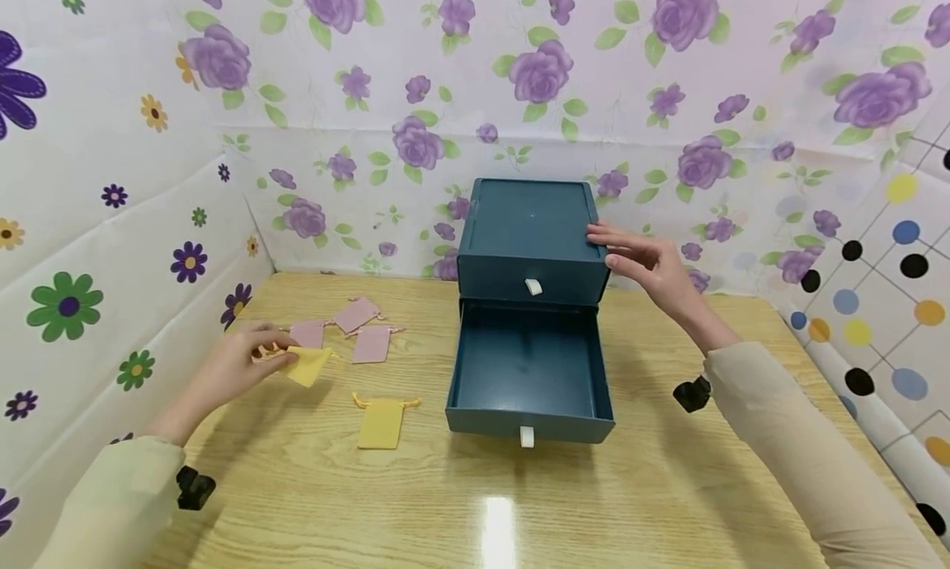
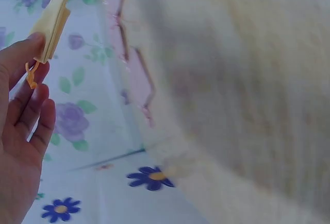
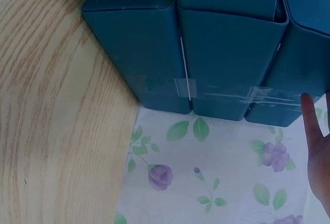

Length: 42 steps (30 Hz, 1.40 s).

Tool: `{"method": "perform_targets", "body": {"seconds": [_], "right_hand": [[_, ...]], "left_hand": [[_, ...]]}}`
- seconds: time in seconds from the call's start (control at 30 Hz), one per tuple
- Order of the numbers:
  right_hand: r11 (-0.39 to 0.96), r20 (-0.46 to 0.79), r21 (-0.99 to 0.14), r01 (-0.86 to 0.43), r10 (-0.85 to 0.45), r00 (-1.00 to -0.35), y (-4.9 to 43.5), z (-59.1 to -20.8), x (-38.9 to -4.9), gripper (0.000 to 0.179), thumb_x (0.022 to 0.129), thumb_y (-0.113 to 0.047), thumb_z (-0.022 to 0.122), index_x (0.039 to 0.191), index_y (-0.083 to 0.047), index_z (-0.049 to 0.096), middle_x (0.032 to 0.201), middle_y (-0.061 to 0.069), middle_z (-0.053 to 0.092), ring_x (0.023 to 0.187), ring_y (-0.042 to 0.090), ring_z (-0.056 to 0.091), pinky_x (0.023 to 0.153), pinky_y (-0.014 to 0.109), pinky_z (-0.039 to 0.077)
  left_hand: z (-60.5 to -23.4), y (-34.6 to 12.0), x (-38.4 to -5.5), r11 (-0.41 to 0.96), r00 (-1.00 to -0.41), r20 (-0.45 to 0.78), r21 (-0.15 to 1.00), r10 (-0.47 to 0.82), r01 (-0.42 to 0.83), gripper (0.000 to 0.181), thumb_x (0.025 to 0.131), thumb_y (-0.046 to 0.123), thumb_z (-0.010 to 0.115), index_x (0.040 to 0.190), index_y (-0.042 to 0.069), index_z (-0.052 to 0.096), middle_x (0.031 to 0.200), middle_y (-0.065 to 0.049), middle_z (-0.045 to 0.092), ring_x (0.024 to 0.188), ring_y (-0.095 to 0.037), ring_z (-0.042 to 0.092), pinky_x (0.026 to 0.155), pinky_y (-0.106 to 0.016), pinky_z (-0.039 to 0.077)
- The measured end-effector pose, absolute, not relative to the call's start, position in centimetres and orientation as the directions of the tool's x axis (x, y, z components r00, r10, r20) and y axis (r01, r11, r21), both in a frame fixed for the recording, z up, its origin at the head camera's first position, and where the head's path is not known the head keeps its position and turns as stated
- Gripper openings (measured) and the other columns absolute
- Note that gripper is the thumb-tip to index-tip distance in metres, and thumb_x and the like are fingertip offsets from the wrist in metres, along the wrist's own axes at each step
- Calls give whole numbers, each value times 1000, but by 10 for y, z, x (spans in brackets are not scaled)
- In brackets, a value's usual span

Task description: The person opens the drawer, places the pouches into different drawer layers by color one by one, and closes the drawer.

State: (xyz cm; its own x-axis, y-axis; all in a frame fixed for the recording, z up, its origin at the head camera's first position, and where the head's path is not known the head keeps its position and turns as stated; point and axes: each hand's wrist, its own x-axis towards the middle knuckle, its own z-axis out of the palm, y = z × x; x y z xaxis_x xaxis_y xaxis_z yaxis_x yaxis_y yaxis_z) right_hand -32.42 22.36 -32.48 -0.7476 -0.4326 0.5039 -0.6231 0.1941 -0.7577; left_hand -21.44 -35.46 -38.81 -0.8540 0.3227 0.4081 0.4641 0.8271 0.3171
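My left hand (image 1: 248, 359) pinches a small yellow drawstring pouch (image 1: 308, 367) between thumb and fingers, raised over the left of the table. In the left wrist view the pouch (image 2: 52, 26) is seen side-on, an orange cord hanging beneath it. Another yellow pouch (image 1: 381, 425) lies flat nearer the front. My right hand (image 1: 649, 268) rests its fingertips on the top right edge of a dark blue drawer cabinet (image 1: 530, 214), fingers extended. Below the closed top drawer, a second drawer (image 1: 529, 425) with a white pull tab is pulled out, its inside floor showing.
Three pink drawstring pouches (image 1: 371, 345) lie just beyond my left hand. The right wrist view shows the cabinet's side (image 3: 221, 62) as three stacked units with clear tape across them. Flowered cloth (image 1: 416, 74) hangs behind the wooden table (image 1: 334, 511).
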Motion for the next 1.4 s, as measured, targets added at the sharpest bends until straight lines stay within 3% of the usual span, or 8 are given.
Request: {"method": "perform_targets", "body": {"seconds": [0.37, 0.63, 0.97, 1.2, 1.4], "right_hand": [[217, 458, -765, -607, -480, -748, 227, -319, -324, 38, 100, -9, 55, 137, -7, 59, 155, 8, 46, 150, 18, 32, 107, 15, 44], [226, 441, -773, -592, -479, -759, 227, -319, -323, 38, 101, -11, 55, 138, -8, 59, 156, 7, 45, 150, 14, 32, 105, 11, 43], [212, 457, -770, -602, -476, -751, 226, -319, -323, 38, 100, -8, 56, 138, -5, 59, 155, 9, 46, 151, 19, 32, 105, 11, 44], [220, 450, -772, -597, -475, -757, 226, -318, -323, 38, 100, -9, 56, 137, -6, 59, 155, 9, 46, 150, 18, 32, 105, 11, 43], [208, 450, -777, -594, -476, -756, 226, -318, -323, 38, 100, -9, 56, 137, -5, 59, 154, 11, 46, 151, 22, 30, 105, 12, 44]], "left_hand": [[-360, -324, -221, 801, -845, 448, 368, 292, 473, 12, 89, 13, 74, 100, 15, 75, 86, 1, 70, 75, 0, 54, 62, -19, 50], [-339, -288, -228, 781, -854, 409, 395, 322, 484, 10, 92, 20, 72, 100, 16, 75, 84, 1, 71, 75, -7, 58, 64, -21, 51], [-315, -242, -233, 763, -837, 434, 396, 335, 511, 14, 92, 25, 72, 101, 16, 76, 86, 0, 71, 76, -11, 60, 65, -23, 52], [-312, -212, -228, 710, -801, 464, 410, 378, 572, 16, 91, 23, 73, 103, 14, 76, 88, 0, 73, 77, -11, 61, 65, -24, 52], [-310, -186, -225, 699, -811, 441, 435, 385, 568, 16, 92, 24, 72, 105, 16, 76, 92, 1, 74, 79, -11, 61, 67, -27, 51]]}}
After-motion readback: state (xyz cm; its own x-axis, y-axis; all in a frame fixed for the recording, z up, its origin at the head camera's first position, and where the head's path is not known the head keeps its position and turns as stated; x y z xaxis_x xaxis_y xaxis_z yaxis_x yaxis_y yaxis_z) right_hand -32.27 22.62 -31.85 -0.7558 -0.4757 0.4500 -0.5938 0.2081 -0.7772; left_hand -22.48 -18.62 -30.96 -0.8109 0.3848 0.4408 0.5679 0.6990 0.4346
